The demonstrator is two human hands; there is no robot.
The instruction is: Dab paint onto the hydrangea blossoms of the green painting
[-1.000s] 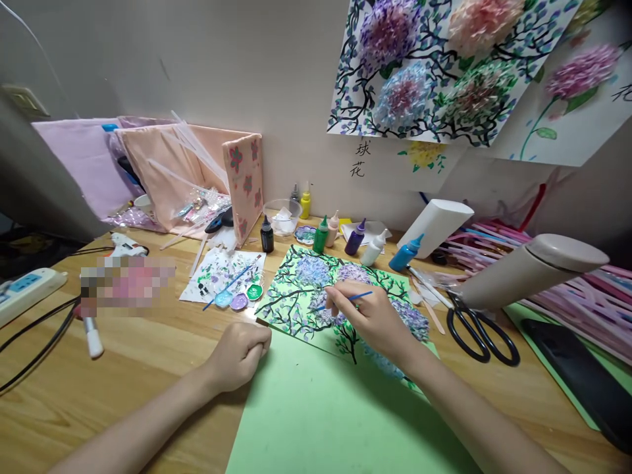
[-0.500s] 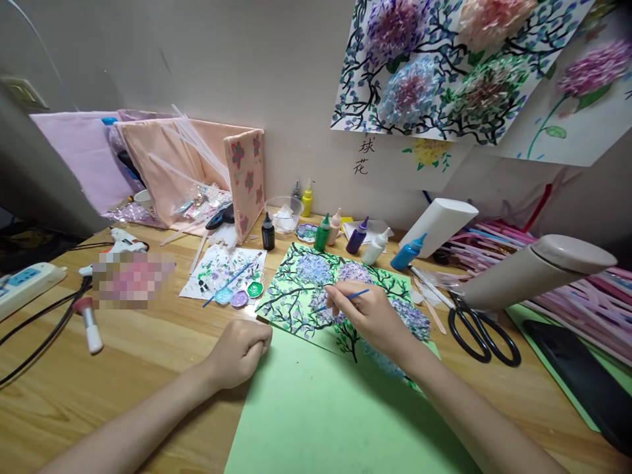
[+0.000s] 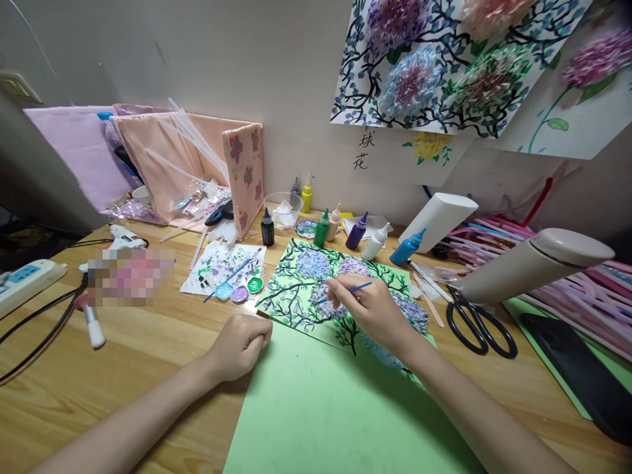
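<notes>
**Figure. Both hands at a painted sheet, seen from above.**

We see the right hand (image 3: 375, 313) closed around a thin blue brush (image 3: 364, 286) in a pen-like pinch near its rear end. The bristle end points away to the left and meets the painting (image 3: 291, 293) just beyond the fingertips. We judge that the heel of this hand rests on the sheet to steady short, small strokes.

The left hand (image 3: 241, 345) is curled into a loose fist, and nothing shows inside it. It rests where the near corner of the painting meets the plain green paper (image 3: 316, 408) that lies between the two forearms. Set there, it probably keeps both sheets from sliding on the table (image 3: 148, 349).

Three paint caps (image 3: 239, 293) lie just beyond the left hand, and a second brush (image 3: 236, 275) lies slanted on a spotted test sheet (image 3: 220, 260). All three sit close beside the painting, which we take to be for short dips.

The paint bottles (image 3: 322, 230) stand upright in a row past the far edge of the painting, beyond the right hand. They are within reach but off the working surface.

The scissors (image 3: 476, 322) lie flat to the right of the right hand, apart from the painting.
</notes>
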